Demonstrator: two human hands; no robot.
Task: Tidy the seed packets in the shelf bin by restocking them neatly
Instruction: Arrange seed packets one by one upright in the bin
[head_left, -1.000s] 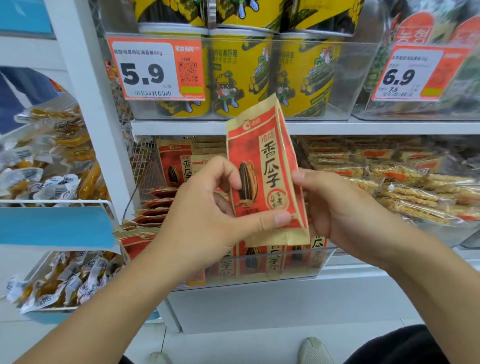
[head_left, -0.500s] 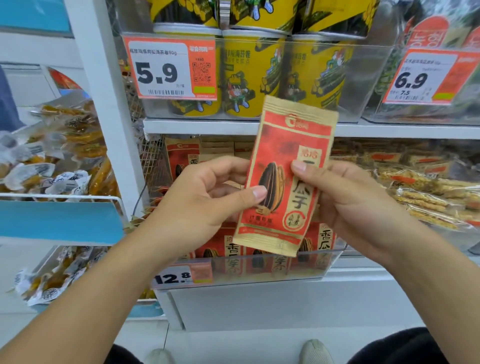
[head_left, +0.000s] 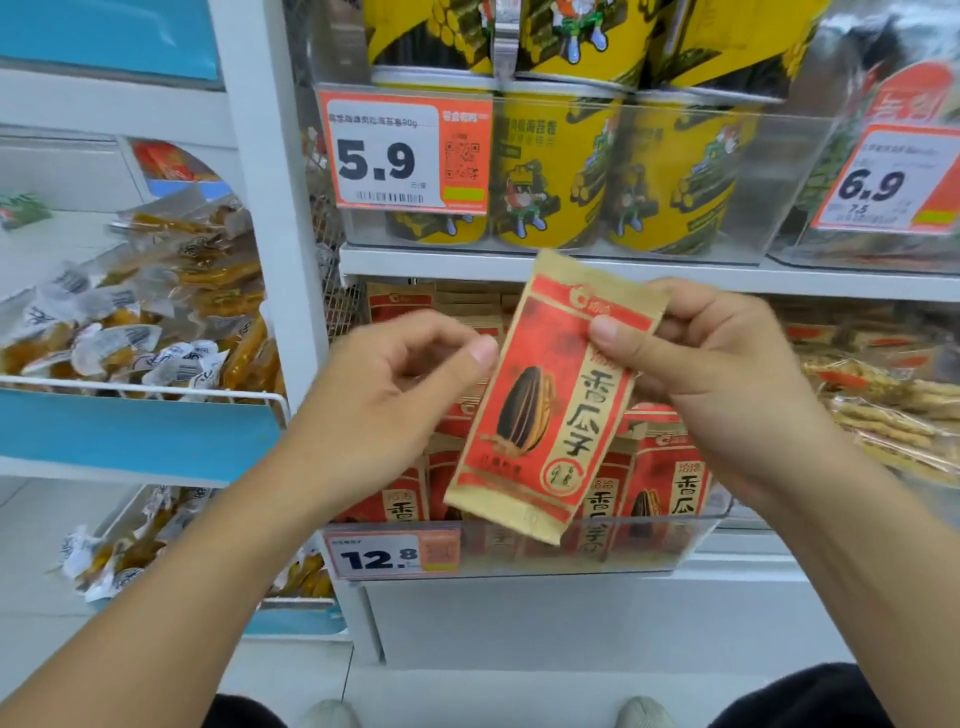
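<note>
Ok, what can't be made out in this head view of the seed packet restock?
- Left hand: whether its thumb touches the held seed packet is blurred.
- Seed packets in the clear bin: count hidden by the held packet and hands.
- Right hand: fingers behind the packet hidden.
- 12.8 price tag: small print unreadable.

— Where does the one view look from?

— From the person's head, facing forward and down at a white store shelf unit (head_left: 519, 267), close in front.

— How close?

— Close enough that both bare forearms run up from the bottom corners and meet mid-frame, before a clear plastic shelf bin (head_left: 571, 551) with an orange 12.8 price tag (head_left: 392, 555).

— How far down does it reach?

— To the pale floor, with two shoe tips (head_left: 332, 714) at the bottom edge.

— And upward?

— To a row of yellow round tubs (head_left: 556, 171). The wide lens bends the shelf edges; there is no second view to share anything.
</note>
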